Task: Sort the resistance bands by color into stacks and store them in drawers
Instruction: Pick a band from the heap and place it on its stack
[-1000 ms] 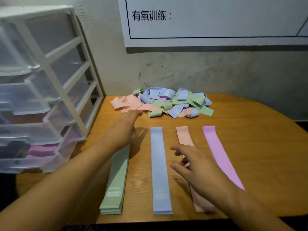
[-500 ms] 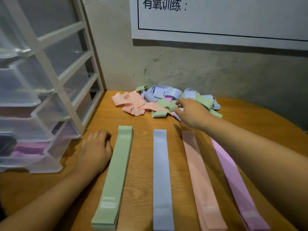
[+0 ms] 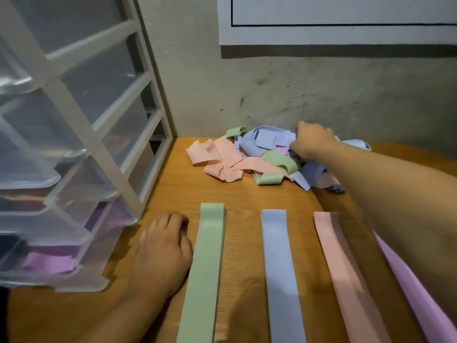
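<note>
A tangled pile of green, blue, pink and purple resistance bands (image 3: pixel 249 159) lies at the back of the wooden table by the wall. Four flat stacks run toward me: green (image 3: pixel 206 268), blue (image 3: pixel 280 273), pink (image 3: pixel 346 273) and purple (image 3: pixel 418 288). My right hand (image 3: pixel 310 142) reaches over the pile and grips a blue band (image 3: pixel 267 139) at its top. My left hand (image 3: pixel 164 246) rests on the table left of the green stack with fingers loosely curled, holding nothing. My right forearm covers part of the purple stack.
A white-framed unit of clear plastic drawers (image 3: pixel 74 149) stands at the left on the table (image 3: pixel 173 194); purple bands (image 3: pixel 49 261) show inside its lowest drawer. A grey wall with a white poster (image 3: pixel 333 21) closes off the back.
My right hand has gone further back over the pile and closed on a blue band. My left hand stays beside the green stack. The camera has moved closer and lower.
</note>
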